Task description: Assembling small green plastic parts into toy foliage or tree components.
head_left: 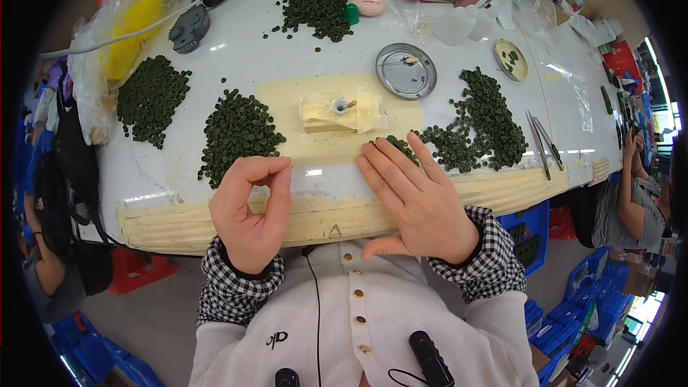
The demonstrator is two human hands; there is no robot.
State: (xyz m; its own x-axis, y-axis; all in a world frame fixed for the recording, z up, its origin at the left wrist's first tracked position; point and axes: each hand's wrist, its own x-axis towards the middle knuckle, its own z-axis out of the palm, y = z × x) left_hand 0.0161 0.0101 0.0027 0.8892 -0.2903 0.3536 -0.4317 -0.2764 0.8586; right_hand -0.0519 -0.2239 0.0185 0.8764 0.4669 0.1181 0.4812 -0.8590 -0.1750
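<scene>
My left hand (252, 204) is closed in a pinch, thumb and forefinger together at the near edge of a heap of small dark green round pieces (240, 132). Whatever sits between those fingertips is too small to make out. Fingers stretched out flat, my right hand (412, 201) lies palm down over the near end of another heap of the same pieces (494, 122), partly covering a few. Between and beyond both hands stands a small block wrapped in cream tape (330, 116), with a round metal socket (340, 106) in its top.
A round metal lid (406, 72) lies behind the block. Tweezers (539, 145) rest at the right, near a shallow dish (510, 59). More green heaps lie at the left (152, 100) and far side (315, 13). Cream tape (322, 223) lines the table's front edge. Other people sit at both sides.
</scene>
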